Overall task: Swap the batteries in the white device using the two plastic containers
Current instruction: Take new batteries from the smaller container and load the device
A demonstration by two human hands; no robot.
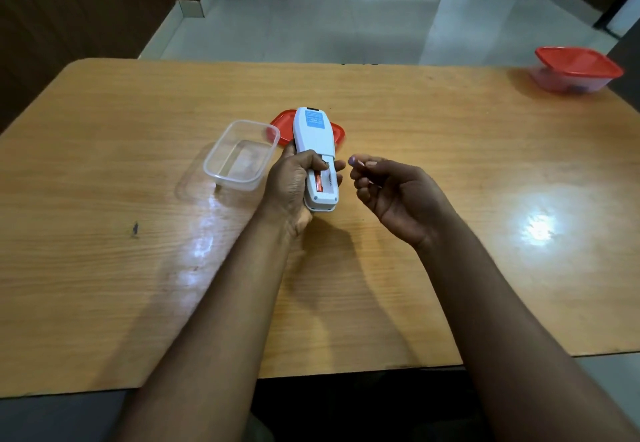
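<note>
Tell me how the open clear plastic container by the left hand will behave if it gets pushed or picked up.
The clear container looks thin-walled and holds nothing, so it is probably very light and would skid on the glossy table rather than tip. Its wide, low shape suggests it stays upright. Those thin walls may flex under a tight grip.

Glossy wood-grain table (450, 164); clear plastic container (239, 154).
</note>
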